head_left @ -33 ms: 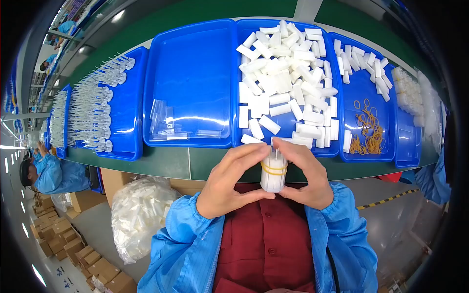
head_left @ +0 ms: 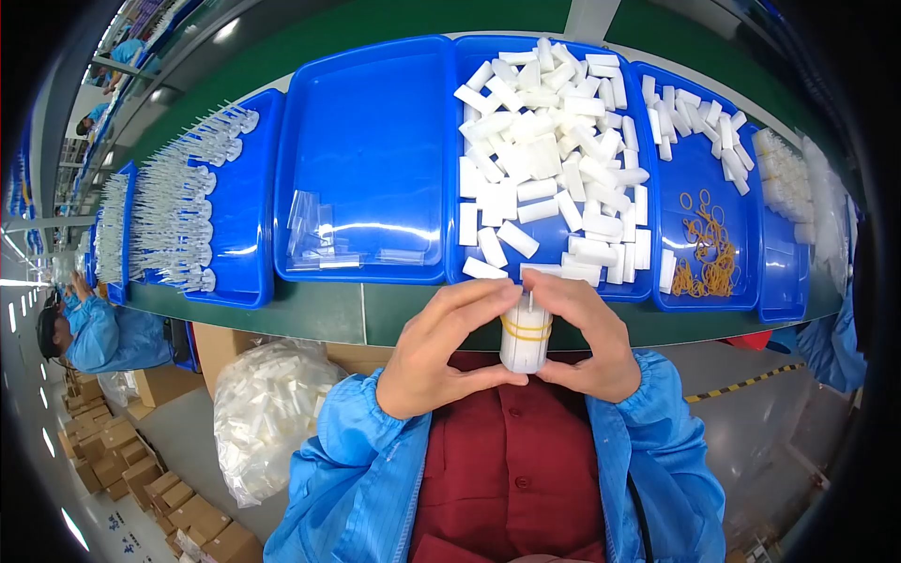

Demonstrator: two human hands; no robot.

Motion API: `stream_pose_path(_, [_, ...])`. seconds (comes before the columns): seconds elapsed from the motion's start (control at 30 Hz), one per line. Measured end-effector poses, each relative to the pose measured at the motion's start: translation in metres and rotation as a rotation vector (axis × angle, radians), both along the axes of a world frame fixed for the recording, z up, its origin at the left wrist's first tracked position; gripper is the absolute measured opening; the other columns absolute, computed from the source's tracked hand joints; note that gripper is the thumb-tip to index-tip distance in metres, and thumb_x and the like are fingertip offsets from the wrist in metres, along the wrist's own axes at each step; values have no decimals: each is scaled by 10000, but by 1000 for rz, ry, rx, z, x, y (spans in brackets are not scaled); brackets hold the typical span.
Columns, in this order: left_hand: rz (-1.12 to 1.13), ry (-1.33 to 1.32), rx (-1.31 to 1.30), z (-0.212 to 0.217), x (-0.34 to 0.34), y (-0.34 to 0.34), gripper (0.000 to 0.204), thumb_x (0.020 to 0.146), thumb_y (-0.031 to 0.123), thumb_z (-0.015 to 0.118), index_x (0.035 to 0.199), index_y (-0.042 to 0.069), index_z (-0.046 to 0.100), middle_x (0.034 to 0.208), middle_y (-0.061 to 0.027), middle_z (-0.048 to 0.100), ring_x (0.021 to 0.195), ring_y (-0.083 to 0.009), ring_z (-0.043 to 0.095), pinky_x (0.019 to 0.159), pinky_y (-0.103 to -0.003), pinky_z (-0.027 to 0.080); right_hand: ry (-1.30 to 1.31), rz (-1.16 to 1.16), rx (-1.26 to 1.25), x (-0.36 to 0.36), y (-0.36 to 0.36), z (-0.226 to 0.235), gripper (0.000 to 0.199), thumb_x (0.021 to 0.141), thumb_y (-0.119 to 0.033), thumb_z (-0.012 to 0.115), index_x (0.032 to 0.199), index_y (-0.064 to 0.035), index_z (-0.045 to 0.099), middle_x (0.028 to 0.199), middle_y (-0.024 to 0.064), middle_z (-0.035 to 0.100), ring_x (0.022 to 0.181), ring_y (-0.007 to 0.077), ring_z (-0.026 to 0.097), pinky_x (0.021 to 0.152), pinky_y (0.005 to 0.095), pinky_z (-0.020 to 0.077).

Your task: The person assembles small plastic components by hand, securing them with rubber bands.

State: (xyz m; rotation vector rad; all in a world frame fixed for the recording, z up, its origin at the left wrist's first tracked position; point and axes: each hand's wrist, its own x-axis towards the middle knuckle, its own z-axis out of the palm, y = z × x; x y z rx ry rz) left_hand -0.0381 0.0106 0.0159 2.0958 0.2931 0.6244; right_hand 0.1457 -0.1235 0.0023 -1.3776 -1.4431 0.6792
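Between my two hands stands an upright white bundle [head_left: 526, 349] of pieces set side by side, with yellow rubber bands looped around its middle. My left hand [head_left: 449, 345] grips it from the left, fingers at the top and thumb at the bottom. From the right, my right hand [head_left: 593, 340] holds it the same way, its thumb also near the base. Just beyond my fingers, a blue tray [head_left: 459, 246] holds a heap of white foam blocks [head_left: 544, 141]. Loose yellow rubber bands [head_left: 709, 258] lie in the tray to the right.
At the left, a blue tray [head_left: 239, 211] carries rows of thin clear stemmed parts [head_left: 174, 225]. Beside it, another tray [head_left: 371, 141] has a few clear strips [head_left: 314, 244]. A plastic bag [head_left: 272, 413] of white pieces sits below the green table's edge. Another person [head_left: 113, 328] works at far left.
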Motion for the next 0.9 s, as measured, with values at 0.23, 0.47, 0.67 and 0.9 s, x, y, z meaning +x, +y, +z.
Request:
stream_pose_path(0.23, [-64,-13,26,-7,-2,3,818,598,219,926,1310,25,574,1294,-152,564,1152,-303,588,935,-381,514,97,79,-62,2,-2,-3,747,697,-27,812,1380,-47,511,1398,168,529,1249,341,539,1034,407,451])
stream_pose_path(0.47, [-2,24,-21,1,13,3,786,596,203,932,1284,23,596,1220,-151,592,1068,-302,615,894,-367,525,187,66,-94,10,2,4,851,747,-78,809,1478,-48,373,1466,155,452,1262,300,517,1040,390,439])
stream_pose_path(0.67, [-107,43,161,4,32,-4,782,591,206,935,1274,20,603,1220,-159,611,1072,-318,633,875,-371,536,541,90,-348,31,-15,-2,607,900,-221,706,1424,-35,462,1327,105,559,1028,155,567,894,298,472])
stream_pose_path(0.9, [-66,132,106,13,49,-7,787,661,156,900,1338,2,529,1351,-198,519,1196,-340,556,987,-397,475,284,-687,96,113,-70,23,425,883,-133,714,1276,-50,575,1142,77,646,969,164,629,884,306,510])
